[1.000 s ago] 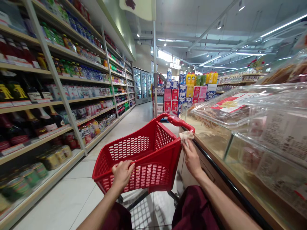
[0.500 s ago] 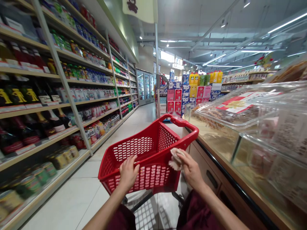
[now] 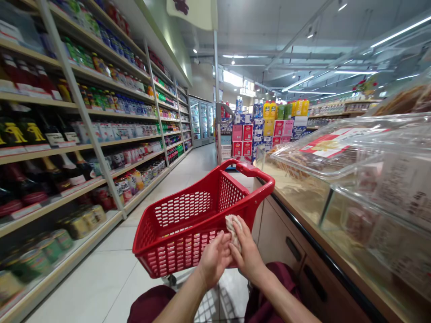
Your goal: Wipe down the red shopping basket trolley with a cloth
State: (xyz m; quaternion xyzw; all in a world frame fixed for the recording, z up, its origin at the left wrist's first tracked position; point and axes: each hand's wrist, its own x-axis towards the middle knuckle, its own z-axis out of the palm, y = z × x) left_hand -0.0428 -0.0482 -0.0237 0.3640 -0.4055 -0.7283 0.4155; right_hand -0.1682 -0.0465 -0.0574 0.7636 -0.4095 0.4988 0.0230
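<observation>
A crumpled white cloth is held in my right hand, its fingers closed over it. Close beside it, my left hand is turned palm inward, its fingers loosely curved and free of any object; whether they touch the cloth or my right hand's thumb I cannot tell. Both hands are in front of the near side of a red plastic shopping cart. The cart's perforated basket looks empty, and its looped handle points to the far right.
Drink shelves line the left side. At right stands a wooden counter with a black edge, clear plastic food boxes on top. Stacked drink cartons stand ahead, with glass-door fridges farther back. Pale floor tiles run along the aisle.
My left hand has come off the cart's side and moved right, turning its palm inward. The right hand has shifted left with the cloth, so the two hands now meet closely.
</observation>
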